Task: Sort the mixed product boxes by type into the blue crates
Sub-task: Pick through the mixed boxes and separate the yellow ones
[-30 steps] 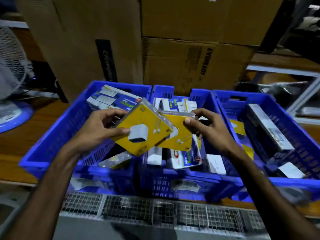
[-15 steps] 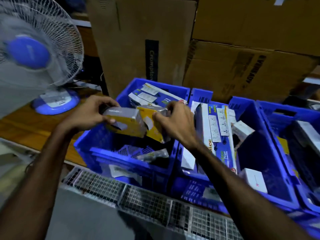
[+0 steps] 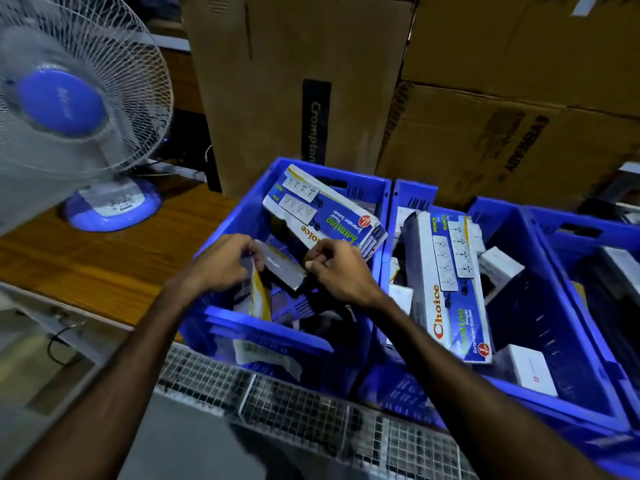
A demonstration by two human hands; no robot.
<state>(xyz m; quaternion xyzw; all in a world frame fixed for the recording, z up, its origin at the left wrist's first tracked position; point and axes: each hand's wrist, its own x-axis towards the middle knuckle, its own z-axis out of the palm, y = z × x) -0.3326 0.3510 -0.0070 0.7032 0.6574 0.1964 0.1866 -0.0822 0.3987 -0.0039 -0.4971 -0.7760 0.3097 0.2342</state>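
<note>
Both hands have lowered into the leftmost blue crate (image 3: 263, 341). Left hand (image 3: 221, 265) and right hand (image 3: 337, 271) each grip clamped on the grey-topped yellow box (image 3: 280, 268), inside crate.

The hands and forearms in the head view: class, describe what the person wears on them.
Nothing shows on them. The left hand and right hand are bare, with no gloves, rings or watch visible. Both forearms are uncovered up to the picture's edge, with no sleeves in view.

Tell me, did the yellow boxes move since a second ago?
Yes. The yellow boxes went down into the left crate, below its rim; earlier both hands held them above it.
</note>
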